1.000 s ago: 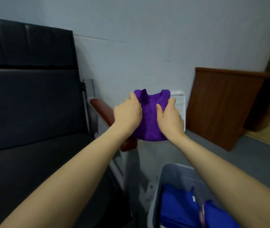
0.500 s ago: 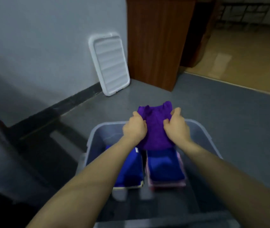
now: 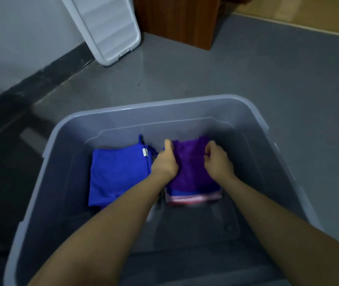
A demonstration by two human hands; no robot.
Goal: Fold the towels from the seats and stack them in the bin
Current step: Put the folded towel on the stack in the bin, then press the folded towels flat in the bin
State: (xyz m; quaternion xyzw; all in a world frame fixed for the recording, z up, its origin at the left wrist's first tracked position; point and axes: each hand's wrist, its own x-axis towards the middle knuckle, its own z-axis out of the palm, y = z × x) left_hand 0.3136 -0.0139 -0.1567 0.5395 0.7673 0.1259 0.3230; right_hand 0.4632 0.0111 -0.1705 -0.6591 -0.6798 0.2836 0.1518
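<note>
Grey floor fills the scene, with a pale wall and dark skirting at the upper left and a brown wooden cabinet standing in the far corner. Nearer, and taking up most of the view, a large grey plastic bin sits on the floor, seen from above. Its white lid leans upright against the wall beyond it.

Inside the bin are two piles side by side. On the left lies a folded blue towel, flat and square, with a small white tag at its far corner. On the right is a stack with pink and blue layers showing at its near edge, and a folded purple towel resting on top of it.

Two bare forearms reach down into the bin. The left hand grasps the purple towel's left edge, thumb raised. The right hand has its fingers curled onto the towel's right side.

Judging by this, several towels are already folded and stacked, and the purple one is just being set down; letting go remains. The seats are out of view, so whether more towels wait there cannot be told.
</note>
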